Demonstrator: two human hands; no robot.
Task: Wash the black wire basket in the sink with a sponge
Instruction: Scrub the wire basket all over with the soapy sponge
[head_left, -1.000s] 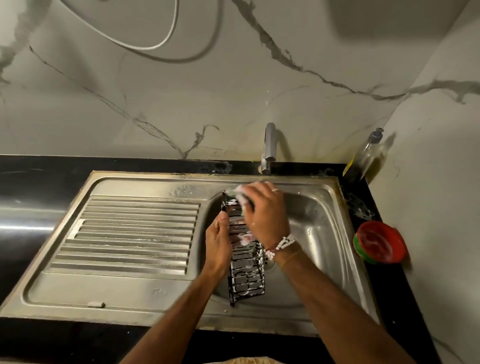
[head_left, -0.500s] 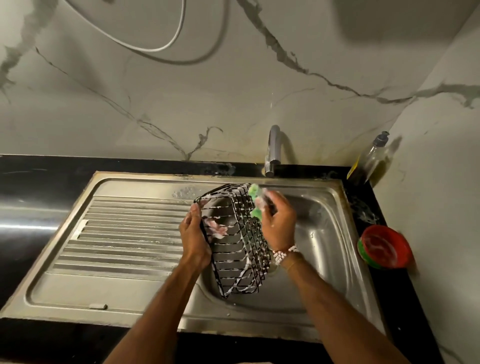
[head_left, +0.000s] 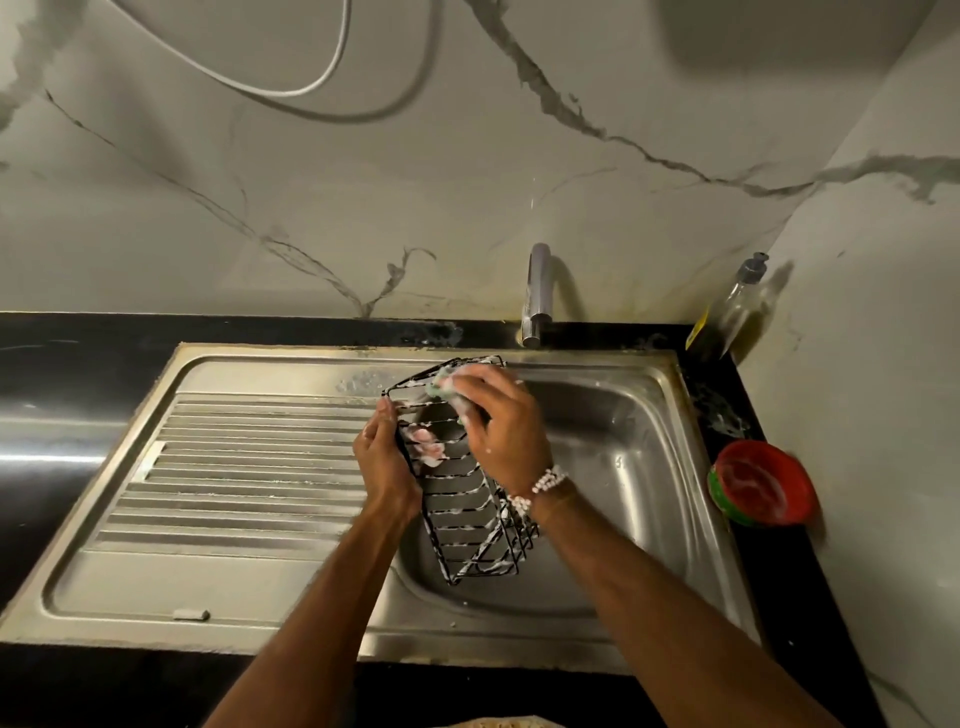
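Now the soapy basket (head_left: 470, 525) hangs tilted over the sink (head_left: 641, 460), its near end low in the bowl; left hand (head_left: 387, 465) fingers curl round its side rim, right hand (head_left: 501, 434) fingers clutch a sponge (head_left: 445, 387) against the far rim. Suds could let the wire slip free. Half a second ago the sponge sat further right.
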